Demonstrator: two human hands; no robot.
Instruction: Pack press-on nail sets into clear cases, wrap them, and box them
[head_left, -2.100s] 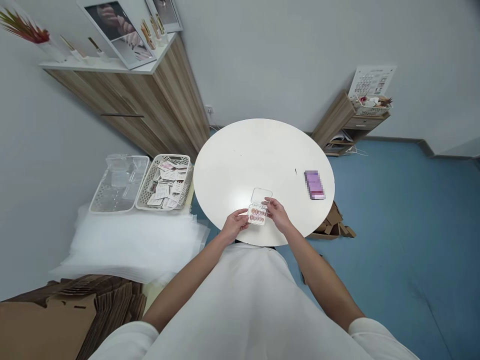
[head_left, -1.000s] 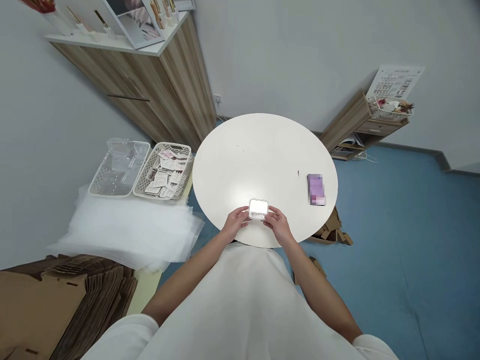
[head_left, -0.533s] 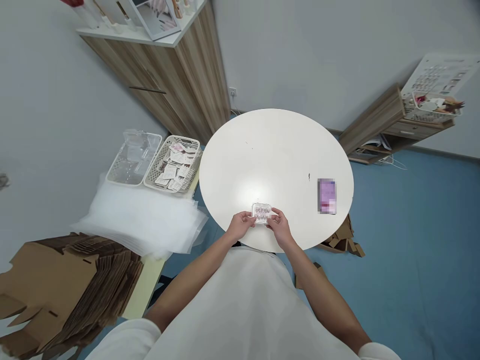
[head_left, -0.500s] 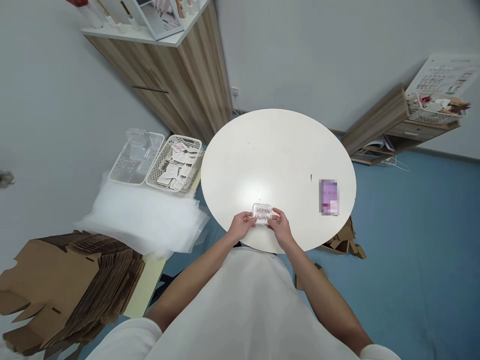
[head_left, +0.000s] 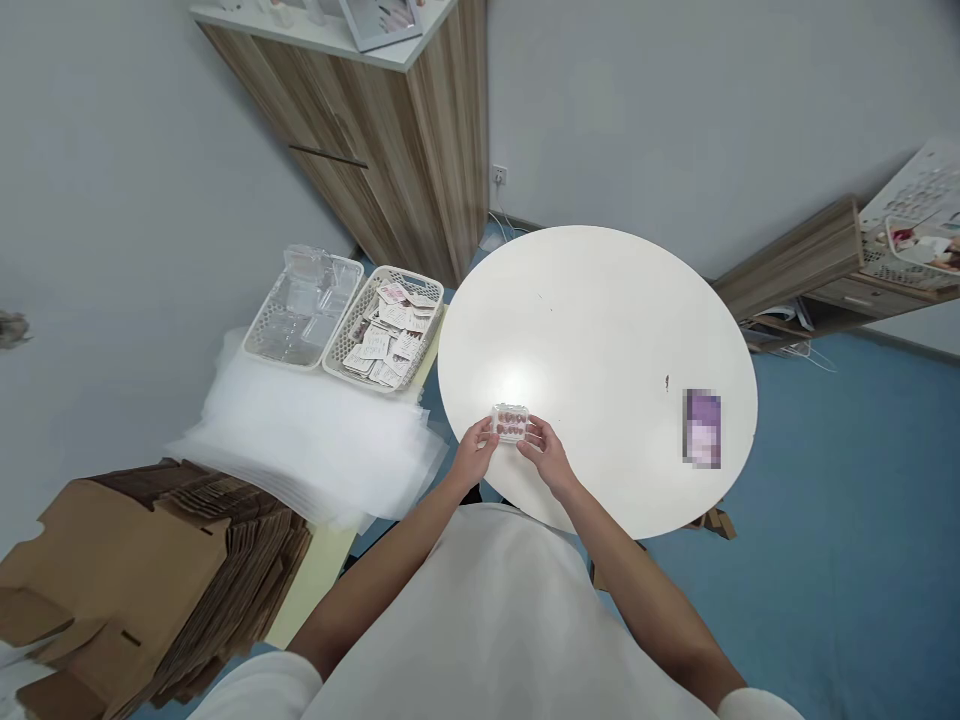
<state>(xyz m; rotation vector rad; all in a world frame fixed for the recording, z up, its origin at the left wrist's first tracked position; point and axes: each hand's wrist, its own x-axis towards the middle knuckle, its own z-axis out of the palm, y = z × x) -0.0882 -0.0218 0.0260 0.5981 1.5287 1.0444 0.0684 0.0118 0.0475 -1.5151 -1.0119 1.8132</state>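
Between my two hands is a small clear plastic case [head_left: 511, 422], held over the near edge of the round white table [head_left: 592, 300]. Two rows of small pinkish pieces, shaped like press-on nails, show through it. The fingers of my left hand [head_left: 474, 450] grip its left side, thumb at the near corner. On the right side, my right hand [head_left: 549, 455] has its fingers curled round the edge, with the thumb by the near corner.
Left of the table sit a basket of small printed cards [head_left: 386, 335] and a basket of clear plastic boxes [head_left: 300, 310]. White foam sheets [head_left: 315, 430] and flat brown cartons [head_left: 142, 570] lie nearer me. A blurred purple item [head_left: 702, 428] rests on the table's right.
My view has swung left, so the table appears farther right. The case stays between both hands; its front looks tilted differently, and my right fingers have shifted along its edge.
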